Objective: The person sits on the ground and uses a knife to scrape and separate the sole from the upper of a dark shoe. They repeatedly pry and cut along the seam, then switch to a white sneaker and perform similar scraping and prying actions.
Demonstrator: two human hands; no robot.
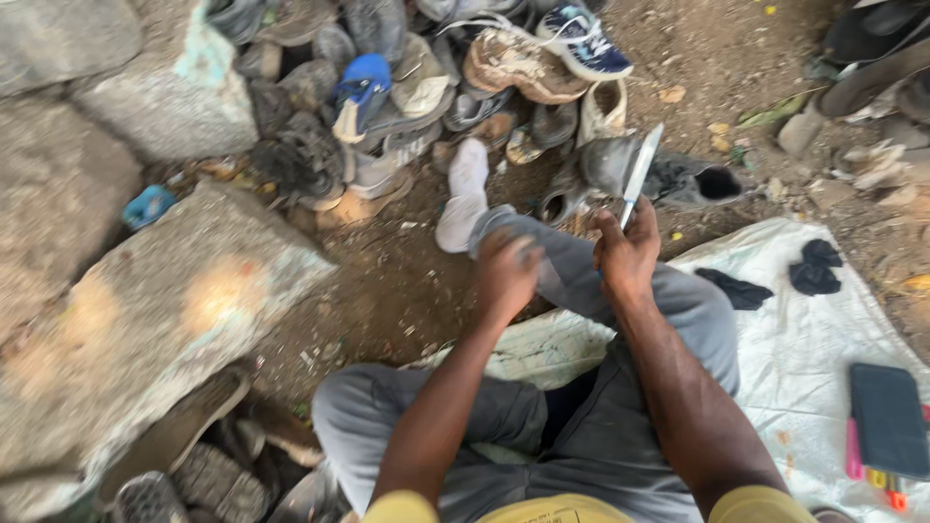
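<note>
On the white sheet (775, 291) spread over the dirt ground, a seated person holds a knife (639, 174) upright.

The right hand (628, 254) has its fingers clenched around the handle, blade pointing up toward the heap of worn shoes (426, 87) beyond the sheet. The left hand (506, 271) rests just beside it on the raised knee, fingers curled; whether they grip anything I cannot tell. It looks like a pause with the blade readied; any cut would call for steadying a piece against the knee. Black scraps (814, 266) lie on the sheet's far edge.

Right hand (628, 254) gripping knife (640, 173), left hand (507, 271) on knee.
</note>
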